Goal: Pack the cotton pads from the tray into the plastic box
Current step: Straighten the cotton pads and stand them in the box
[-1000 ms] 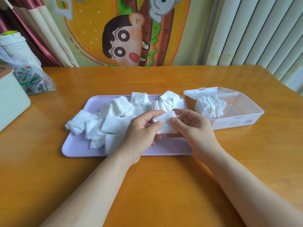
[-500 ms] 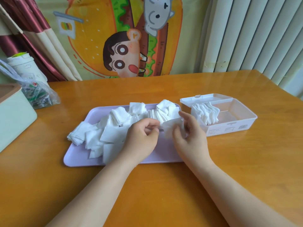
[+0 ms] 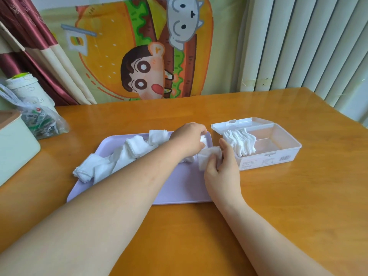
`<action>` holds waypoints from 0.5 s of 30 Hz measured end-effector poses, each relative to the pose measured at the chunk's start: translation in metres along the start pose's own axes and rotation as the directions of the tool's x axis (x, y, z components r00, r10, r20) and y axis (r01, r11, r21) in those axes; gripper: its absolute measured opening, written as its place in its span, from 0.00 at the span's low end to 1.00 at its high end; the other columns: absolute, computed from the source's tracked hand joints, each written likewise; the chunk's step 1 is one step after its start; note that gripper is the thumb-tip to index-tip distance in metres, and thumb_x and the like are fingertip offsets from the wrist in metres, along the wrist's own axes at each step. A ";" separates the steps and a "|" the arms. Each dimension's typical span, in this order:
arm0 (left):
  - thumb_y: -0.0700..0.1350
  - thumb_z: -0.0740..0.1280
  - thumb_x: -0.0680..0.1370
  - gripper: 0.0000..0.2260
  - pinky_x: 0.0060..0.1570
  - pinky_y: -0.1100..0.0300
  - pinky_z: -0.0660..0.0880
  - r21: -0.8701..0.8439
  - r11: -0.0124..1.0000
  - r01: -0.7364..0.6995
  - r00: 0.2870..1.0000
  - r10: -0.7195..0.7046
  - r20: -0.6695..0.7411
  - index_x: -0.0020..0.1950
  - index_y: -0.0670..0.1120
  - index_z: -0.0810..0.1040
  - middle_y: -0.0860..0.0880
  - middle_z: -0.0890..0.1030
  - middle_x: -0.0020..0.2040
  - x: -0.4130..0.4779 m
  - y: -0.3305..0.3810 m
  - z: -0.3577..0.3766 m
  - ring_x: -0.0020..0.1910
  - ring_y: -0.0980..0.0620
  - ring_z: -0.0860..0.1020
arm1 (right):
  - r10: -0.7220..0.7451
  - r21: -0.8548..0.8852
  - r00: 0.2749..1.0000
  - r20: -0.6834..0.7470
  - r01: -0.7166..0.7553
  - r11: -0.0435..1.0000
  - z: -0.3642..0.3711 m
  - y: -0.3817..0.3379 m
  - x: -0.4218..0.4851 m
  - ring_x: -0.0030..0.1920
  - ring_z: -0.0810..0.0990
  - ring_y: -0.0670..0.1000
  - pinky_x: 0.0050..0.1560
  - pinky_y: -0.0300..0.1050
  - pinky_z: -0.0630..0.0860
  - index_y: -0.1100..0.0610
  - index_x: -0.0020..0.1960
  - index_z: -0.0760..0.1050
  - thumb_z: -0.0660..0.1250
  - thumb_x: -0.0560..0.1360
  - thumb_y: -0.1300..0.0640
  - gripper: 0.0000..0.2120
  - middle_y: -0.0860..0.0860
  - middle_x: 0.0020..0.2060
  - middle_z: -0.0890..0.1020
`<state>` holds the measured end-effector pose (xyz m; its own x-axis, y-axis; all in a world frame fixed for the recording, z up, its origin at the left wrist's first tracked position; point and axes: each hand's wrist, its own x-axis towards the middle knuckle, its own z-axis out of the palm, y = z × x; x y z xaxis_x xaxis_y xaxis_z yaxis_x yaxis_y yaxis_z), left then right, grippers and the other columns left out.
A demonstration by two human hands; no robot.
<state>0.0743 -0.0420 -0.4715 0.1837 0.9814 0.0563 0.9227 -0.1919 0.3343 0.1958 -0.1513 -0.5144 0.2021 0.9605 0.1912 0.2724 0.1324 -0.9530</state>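
A lilac tray (image 3: pixel 179 188) lies on the wooden table with several white cotton pads (image 3: pixel 119 156) heaped along its far and left side. To its right stands a clear plastic box (image 3: pixel 278 154), lid open, with a row of pads (image 3: pixel 241 142) standing at its left end. My right hand (image 3: pixel 221 172) pinches a small stack of pads (image 3: pixel 207 158) at the tray's right edge, close to the box. My left hand (image 3: pixel 189 138) reaches to the tray's far right corner and curls round more pads (image 3: pixel 203 140) there.
A pale green box (image 3: pixel 16 142) stands at the table's left edge. Behind it lie a clear bag of packets (image 3: pixel 41 122) and a white cup (image 3: pixel 25 90). A cartoon cloth, curtains and vertical blinds back the table.
My left hand has let go of the shared stack and moved to the tray's far right corner. My right hand keeps the stack and has shifted slightly toward the box. The camera tilted up.
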 end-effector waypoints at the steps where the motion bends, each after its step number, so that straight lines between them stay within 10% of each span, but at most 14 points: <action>1: 0.43 0.71 0.79 0.17 0.62 0.52 0.76 -0.018 1.000 0.022 1.000 -0.022 0.013 0.68 0.51 0.78 0.51 0.79 0.67 -0.002 -0.004 0.002 0.65 0.47 0.77 | 0.002 0.003 1.000 0.007 -0.002 1.000 0.000 0.000 0.000 0.71 0.66 0.38 0.54 0.12 0.54 0.56 0.82 0.61 0.58 0.84 0.63 0.26 0.47 0.76 0.70; 7: 0.43 0.68 0.78 0.05 0.51 0.53 0.79 -0.244 0.968 0.059 0.991 -0.086 -0.098 0.48 0.52 0.82 0.56 0.83 0.46 -0.033 -0.019 -0.009 0.51 0.48 0.81 | -0.008 -0.009 1.000 0.005 0.008 1.000 -0.001 -0.001 0.000 0.70 0.69 0.42 0.56 0.15 0.57 0.56 0.80 0.63 0.59 0.83 0.63 0.25 0.47 0.71 0.73; 11: 0.45 0.72 0.78 0.06 0.48 0.59 0.77 -0.423 0.906 -0.003 0.933 -0.149 -0.327 0.45 0.56 0.79 0.57 0.83 0.44 -0.065 -0.027 -0.034 0.46 0.55 0.80 | 0.026 0.011 1.000 -0.011 -0.026 1.000 -0.004 -0.003 -0.001 0.61 0.79 0.48 0.59 0.36 0.71 0.52 0.75 0.70 0.62 0.83 0.57 0.20 0.49 0.61 0.81; 15: 0.38 0.72 0.80 0.03 0.33 0.64 0.73 -0.909 0.417 -0.002 0.967 -0.232 -0.109 0.53 0.45 0.81 0.49 0.84 0.42 -0.105 -0.024 -0.037 0.38 0.56 0.80 | 0.053 0.123 0.998 -0.044 -0.048 0.991 -0.006 -0.006 -0.001 0.45 0.80 0.36 0.46 0.29 0.73 0.50 0.61 0.79 0.70 0.79 0.58 0.11 0.41 0.45 0.83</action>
<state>0.0204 -0.1405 -0.4505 -0.0736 0.9942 0.0789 0.0765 -0.0733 0.9944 0.1990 -0.1548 -0.5073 0.2571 0.9546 0.1502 0.1447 0.1156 -0.9827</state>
